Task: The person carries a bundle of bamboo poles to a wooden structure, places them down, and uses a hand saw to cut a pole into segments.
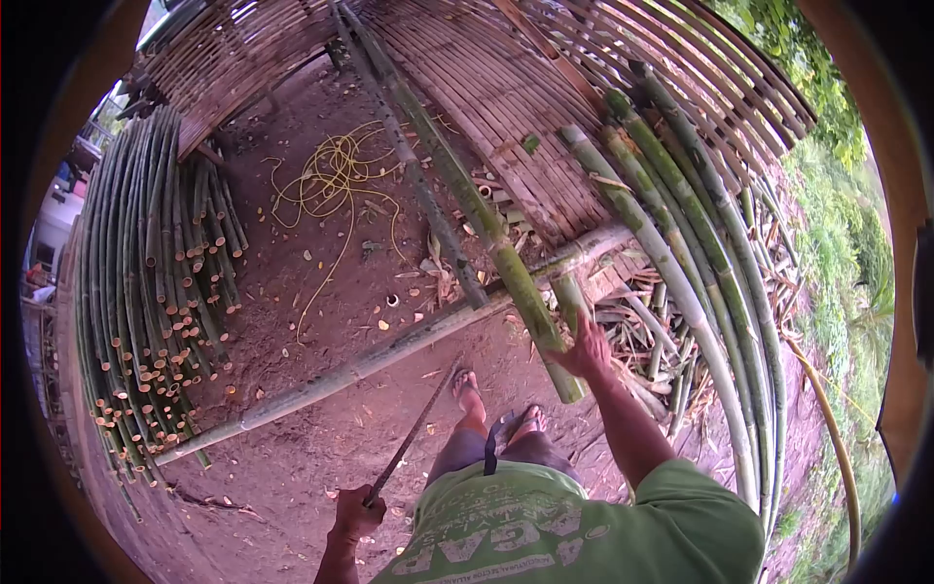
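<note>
My left hand (360, 513) is closed around the handle of a machete (420, 425), whose long dark blade points up and forward, away from my body. A long thick green bamboo pole (520, 277) runs from the far top toward me, its near end just ahead of my feet. My right hand (587, 350) grips that pole close to its near end, with the fingers partly hidden. Beneath the pole lies a crosswise grey bamboo pole (375, 358). A short green bamboo piece (568, 295) shows just beyond my right fingers.
Many thin cut bamboo poles (146, 263) are stacked at the left. Thick green poles (700, 263) lean at the right beside split bamboo scraps (662, 341). A tangled yellow rope (336, 180) lies on the dirt. Slatted bamboo panels (467, 97) stretch across the back.
</note>
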Demonstrator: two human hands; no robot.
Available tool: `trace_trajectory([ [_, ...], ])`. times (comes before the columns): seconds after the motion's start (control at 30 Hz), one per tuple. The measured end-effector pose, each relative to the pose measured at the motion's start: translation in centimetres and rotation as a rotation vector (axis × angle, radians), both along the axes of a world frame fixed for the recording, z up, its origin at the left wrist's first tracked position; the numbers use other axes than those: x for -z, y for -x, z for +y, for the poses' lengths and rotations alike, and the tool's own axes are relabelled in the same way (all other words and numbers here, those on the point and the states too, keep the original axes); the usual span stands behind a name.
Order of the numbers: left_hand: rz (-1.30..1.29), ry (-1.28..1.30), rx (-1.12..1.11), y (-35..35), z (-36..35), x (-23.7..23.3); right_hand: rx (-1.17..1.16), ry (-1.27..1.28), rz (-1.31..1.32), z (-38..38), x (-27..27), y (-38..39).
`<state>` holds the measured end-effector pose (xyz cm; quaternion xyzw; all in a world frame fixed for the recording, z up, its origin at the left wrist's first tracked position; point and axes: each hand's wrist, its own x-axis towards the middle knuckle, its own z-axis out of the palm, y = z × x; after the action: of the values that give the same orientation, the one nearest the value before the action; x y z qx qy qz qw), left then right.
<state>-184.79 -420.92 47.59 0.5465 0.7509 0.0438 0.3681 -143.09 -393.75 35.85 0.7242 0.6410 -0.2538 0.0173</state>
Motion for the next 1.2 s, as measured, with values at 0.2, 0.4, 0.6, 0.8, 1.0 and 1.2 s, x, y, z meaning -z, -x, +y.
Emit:
trace_trajectory([
  [0.2,-0.104,-0.182,-0.128,1.9,2.1,2.4,0.150,0.532,0.247,-3.7,-0.5,2.0],
  [0.4,-0.078,-0.227,-0.235,2.5,4.3,2.0,0.033,0.491,0.409,-7.9,-3.3,10.4],
  [0.6,-0.054,-0.266,-0.326,0.1,5.2,1.5,0.105,0.433,0.275,-11.4,2.4,15.1],
  [0.8,-0.072,-0.215,-0.396,-3.3,2.0,1.6,0.086,0.346,0.271,-11.6,7.2,14.0],
  [1.0,-0.110,-0.161,-0.467,-5.7,0.2,0.8,-0.017,0.404,0.208,-8.7,8.0,11.5],
  [1.2,-0.170,-0.210,-0.575,-6.6,-1.2,0.2,-0.157,0.398,0.188,-5.0,7.6,10.2],
])
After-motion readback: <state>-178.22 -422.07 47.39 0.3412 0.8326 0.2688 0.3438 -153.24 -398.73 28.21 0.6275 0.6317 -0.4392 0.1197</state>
